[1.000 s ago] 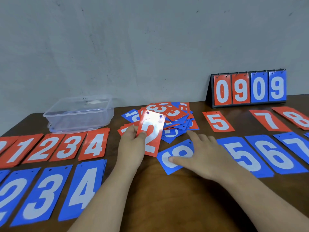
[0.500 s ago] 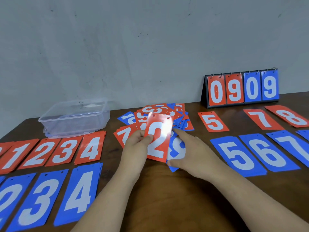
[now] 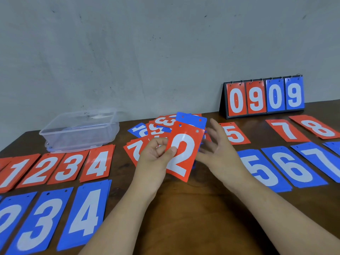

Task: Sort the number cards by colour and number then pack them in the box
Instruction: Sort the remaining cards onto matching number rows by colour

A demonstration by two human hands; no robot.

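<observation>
My left hand [image 3: 156, 155] holds a red 2 card [image 3: 184, 153] upright above the table, with a blue card [image 3: 191, 120] tucked behind it so only its top strip shows. My right hand [image 3: 219, 150] is just right of these cards, fingers spread, touching their right edge. Behind the hands lies the mixed pile of red and blue cards [image 3: 158, 126]. Sorted red cards 1 to 4 [image 3: 60, 168] and blue cards 2 to 4 [image 3: 55, 218] lie at the left. The clear plastic box [image 3: 81, 129] stands at the back left.
On the right lie red 5 [image 3: 235, 134], red 7 [image 3: 287, 130] and red 8 [image 3: 318, 127], and in front of them blue 5 [image 3: 261, 172], 6 [image 3: 294, 166] and 7 [image 3: 320, 159]. A flip scoreboard [image 3: 263, 97] stands against the wall at back right.
My right hand lifted the blue card off the table and slid it behind the red 2 in my left hand; its fingers have now spread open.
</observation>
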